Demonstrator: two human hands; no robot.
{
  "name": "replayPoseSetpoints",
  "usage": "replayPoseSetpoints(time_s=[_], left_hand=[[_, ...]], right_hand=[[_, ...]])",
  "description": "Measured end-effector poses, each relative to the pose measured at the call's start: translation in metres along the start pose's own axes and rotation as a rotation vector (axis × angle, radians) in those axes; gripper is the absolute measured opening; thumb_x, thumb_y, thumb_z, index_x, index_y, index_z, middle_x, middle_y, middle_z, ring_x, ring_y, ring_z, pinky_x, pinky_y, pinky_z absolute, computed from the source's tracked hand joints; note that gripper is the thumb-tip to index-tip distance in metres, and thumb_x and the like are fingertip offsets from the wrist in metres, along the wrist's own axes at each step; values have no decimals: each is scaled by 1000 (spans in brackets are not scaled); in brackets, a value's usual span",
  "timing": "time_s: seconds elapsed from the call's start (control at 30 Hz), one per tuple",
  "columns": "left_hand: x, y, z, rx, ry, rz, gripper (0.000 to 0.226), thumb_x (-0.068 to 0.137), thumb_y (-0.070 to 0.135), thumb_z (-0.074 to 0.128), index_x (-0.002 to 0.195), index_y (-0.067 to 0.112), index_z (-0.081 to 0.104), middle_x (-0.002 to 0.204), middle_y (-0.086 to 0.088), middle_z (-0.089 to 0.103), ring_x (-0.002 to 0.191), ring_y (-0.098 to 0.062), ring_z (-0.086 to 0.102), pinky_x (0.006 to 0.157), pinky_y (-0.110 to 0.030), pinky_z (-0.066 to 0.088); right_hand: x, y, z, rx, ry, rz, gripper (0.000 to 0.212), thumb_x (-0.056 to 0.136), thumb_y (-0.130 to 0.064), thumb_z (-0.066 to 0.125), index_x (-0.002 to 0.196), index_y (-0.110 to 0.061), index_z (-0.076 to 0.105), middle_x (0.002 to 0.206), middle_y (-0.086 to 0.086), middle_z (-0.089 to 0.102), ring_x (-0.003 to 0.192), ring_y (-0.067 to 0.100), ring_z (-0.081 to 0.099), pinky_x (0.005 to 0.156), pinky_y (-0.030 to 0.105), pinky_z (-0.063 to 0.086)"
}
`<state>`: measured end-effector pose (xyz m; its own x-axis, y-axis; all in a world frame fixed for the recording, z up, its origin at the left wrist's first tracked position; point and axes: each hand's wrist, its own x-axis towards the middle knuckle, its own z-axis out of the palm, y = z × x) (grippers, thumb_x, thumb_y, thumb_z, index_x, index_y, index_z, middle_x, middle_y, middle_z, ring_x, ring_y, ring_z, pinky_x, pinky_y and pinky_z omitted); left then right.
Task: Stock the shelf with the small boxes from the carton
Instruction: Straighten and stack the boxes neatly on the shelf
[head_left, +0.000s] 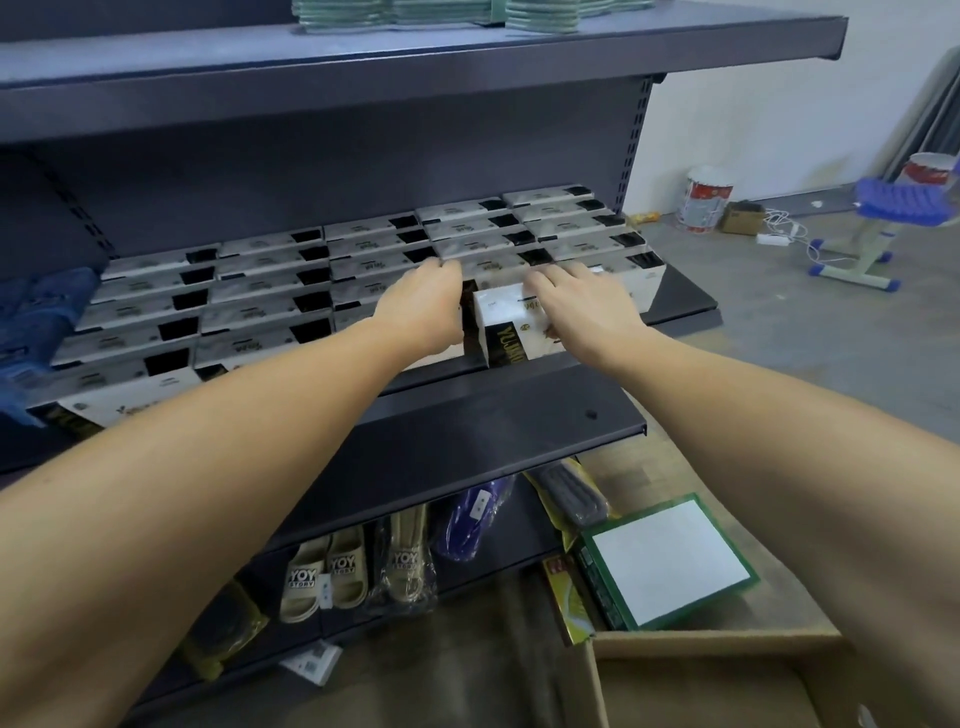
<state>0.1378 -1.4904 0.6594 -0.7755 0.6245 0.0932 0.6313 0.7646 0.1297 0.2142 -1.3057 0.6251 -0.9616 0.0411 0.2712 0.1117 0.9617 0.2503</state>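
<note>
Open cardboard carton (727, 675) at five o'clock, green-edged box (670, 561) beside it, both arms reaching to twelve o'clock, right hand (582, 306) curled over a white small box (511, 319) at the shelf (685, 301) front, left hand (426, 306) gripping its left side, rows of boxes (311, 280) behind

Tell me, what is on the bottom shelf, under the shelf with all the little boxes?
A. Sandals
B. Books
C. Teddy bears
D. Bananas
A: tan sandals with "YOY STORY" printed on the straps sit on the bottom shelf, beside more footwear in clear bags, below the rows of small boxes.
</note>
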Motion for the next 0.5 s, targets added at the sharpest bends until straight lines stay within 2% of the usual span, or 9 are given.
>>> replayPoseSetpoints(time_s=[0.1,0.3,0.4,0.5], left_hand=[[4,-1,0,7,-1,-42,49,81,4,62,128,7,48,118,-13,51,95,-30,55,70,-41,51],[11,-7,4,6,15,-103,48,82,8,62,128,7,47,123,-13,52,103,-31,56,83,-47,53],[15,-12,4,-1,29,-123,48,84,13,63,129,7,47,125,-13,52,108,-32,55,87,-47,51],[20,-18,5,1,29,-146,50,85,16,63,131,8,47,126,-12,51,110,-32,54,87,-45,50]], right_hand=[[8,6,10,15,-1,-13,54,80,2,65,129,-11,46,135,8,53,122,31,48,80,39,44],[28,3,33,46,34,-57,55,82,-6,64,134,-14,46,129,9,59,121,33,52,94,44,44],[39,-2,37,47,0,-60,57,83,-11,68,135,-12,45,125,11,61,118,36,53,96,48,42],[47,-4,38,66,-30,-48,51,82,-15,71,128,-11,49,122,11,63,115,35,54,91,46,45]])
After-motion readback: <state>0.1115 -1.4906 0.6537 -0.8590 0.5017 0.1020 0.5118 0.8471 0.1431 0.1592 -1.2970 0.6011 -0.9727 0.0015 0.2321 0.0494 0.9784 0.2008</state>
